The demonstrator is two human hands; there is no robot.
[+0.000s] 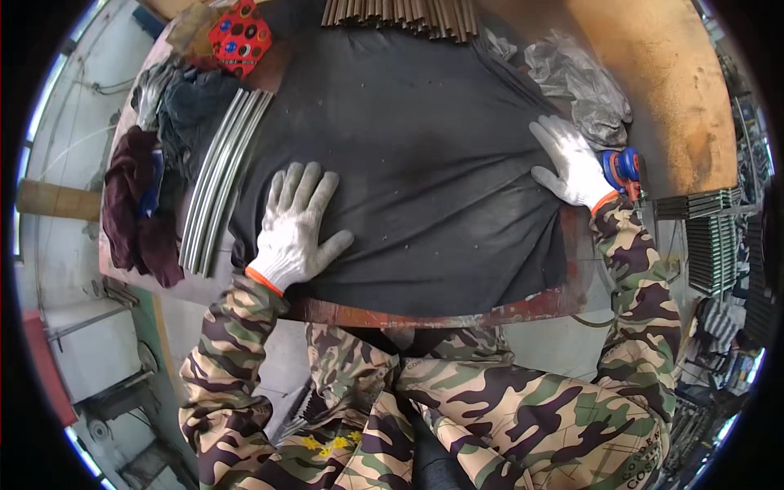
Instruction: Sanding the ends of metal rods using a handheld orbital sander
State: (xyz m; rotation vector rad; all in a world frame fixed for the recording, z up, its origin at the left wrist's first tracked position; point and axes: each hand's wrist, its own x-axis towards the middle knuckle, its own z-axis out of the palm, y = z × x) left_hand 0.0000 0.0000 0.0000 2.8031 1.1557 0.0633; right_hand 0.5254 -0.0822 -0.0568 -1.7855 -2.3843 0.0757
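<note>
A black cloth [408, 155] covers the middle of the table, wrinkled toward its right side and dotted with small specks. My left hand [296, 224], in a white knit glove with an orange cuff, lies flat on the cloth's left part, fingers spread. At the cloth's right edge rests my right hand [565, 163], gloved the same way, its fingers stretched out and its thumb apart. Neither holds anything. Beside my right wrist stands a blue and red power tool [623, 170], partly hidden by the glove. Shiny metal tubes [222, 184] lie side by side left of my left hand.
Brownish tubes [400, 16] are stacked at the far edge. Dark red cloth [131, 208] and dark rags [196, 106] lie at left, near a red patterned box [240, 39]. A crumpled grey plastic bag [580, 86] sits at right. More rods [710, 253] are racked beyond the table.
</note>
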